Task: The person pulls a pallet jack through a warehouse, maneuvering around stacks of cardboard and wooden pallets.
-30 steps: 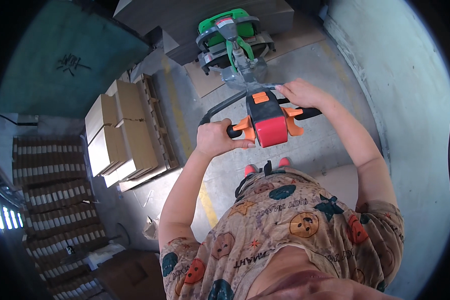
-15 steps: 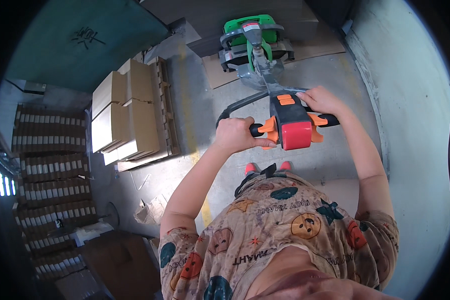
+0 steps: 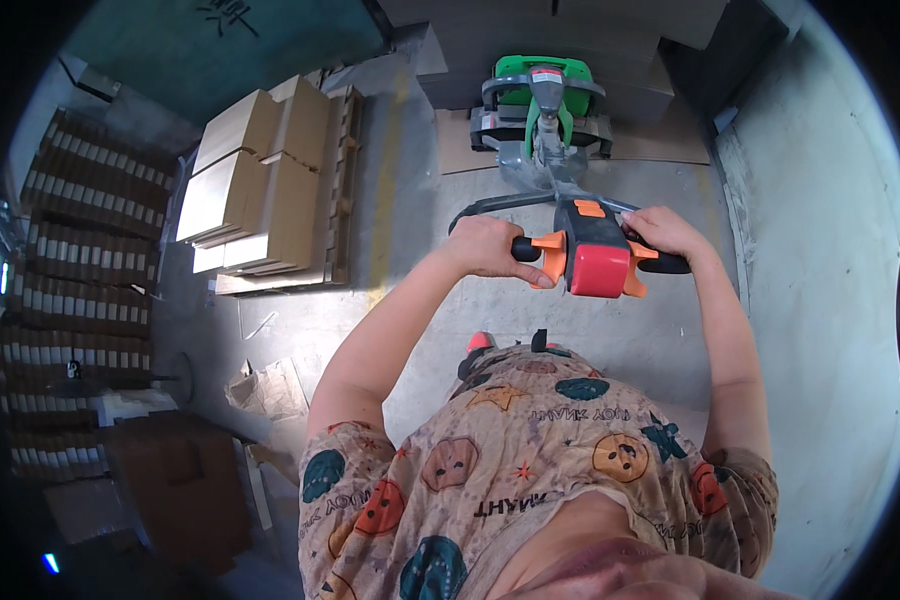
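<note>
An electric pallet truck stands ahead of me, with a green and dark grey body (image 3: pixel 540 95) and a long tiller arm. Its control handle (image 3: pixel 598 268) has a red end, orange thumb levers and black grips. My left hand (image 3: pixel 492 248) is closed around the left grip, its thumb stretched along the orange lever. On the other side, my right hand (image 3: pixel 667 232) holds the handle's right side, its fingers curled over the dark loop bar (image 3: pixel 515 202) near the right grip. Some of its fingers are hidden.
On the left, a wooden pallet (image 3: pixel 343 200) carries stacked cardboard (image 3: pixel 232 195). Crumpled brown paper (image 3: pixel 270 388) lies on the floor behind it. Further left stand many bundled cardboard stacks (image 3: pixel 80 285). A pale wall (image 3: pixel 830 230) runs close on the right. Flat cardboard (image 3: pixel 460 140) lies under the truck.
The view has turned a little, so the truck's body sits further right and the pallet stack higher. My right hand has slid nearer the right grip. One foot has moved back partly from view.
</note>
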The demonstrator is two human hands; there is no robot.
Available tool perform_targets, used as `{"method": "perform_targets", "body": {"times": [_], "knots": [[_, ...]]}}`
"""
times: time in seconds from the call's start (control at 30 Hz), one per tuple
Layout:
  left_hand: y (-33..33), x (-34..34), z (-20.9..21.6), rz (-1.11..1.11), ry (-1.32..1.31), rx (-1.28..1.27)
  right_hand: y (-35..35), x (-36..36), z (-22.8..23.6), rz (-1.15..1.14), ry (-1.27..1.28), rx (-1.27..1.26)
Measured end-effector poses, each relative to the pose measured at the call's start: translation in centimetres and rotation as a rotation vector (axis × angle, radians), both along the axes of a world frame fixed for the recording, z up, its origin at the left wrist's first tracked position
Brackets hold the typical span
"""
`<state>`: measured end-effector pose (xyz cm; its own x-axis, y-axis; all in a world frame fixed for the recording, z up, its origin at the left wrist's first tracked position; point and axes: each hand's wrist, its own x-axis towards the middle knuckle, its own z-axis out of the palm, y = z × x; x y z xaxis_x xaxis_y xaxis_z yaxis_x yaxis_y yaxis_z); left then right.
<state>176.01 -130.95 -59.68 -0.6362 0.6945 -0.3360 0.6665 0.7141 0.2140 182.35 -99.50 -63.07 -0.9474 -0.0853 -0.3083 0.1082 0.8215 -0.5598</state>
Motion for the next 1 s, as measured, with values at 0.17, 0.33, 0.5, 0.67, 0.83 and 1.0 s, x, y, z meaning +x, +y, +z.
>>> {"method": "perform_targets", "body": {"times": [0.17, 0.33, 0.5, 0.67, 0.83, 1.0], "knots": [[0.9, -0.9, 0.7, -0.007, -0.085, -0.103, 1.0, 1.0, 2.5, 0.101, -0.116, -0.170], [1.5, -1.6, 1.9, -0.023, -0.056, -0.032, 3.7, 0.0, 4.0, 0.083, -0.249, -0.418], [3.5, -1.7, 2.8, 0.074, -0.045, -0.105, 3.5, -0.2, 5.1, 0.393, -0.167, -0.051], [5.3, -2.0, 2.4, 0.129, 0.008, -0.101, 2.8, 1.6, 5.0, 0.202, -0.032, 0.209], [8.0, -3.1, 1.1, 0.096, 0.082, -0.097, 4.5, 1.2, 4.8, 0.155, 0.089, 0.307], [10.6, -3.0, 2.0, 0.093, 0.139, -0.110, 6.6, 1.0, 3.2, 0.101, 0.147, 0.320]]}}
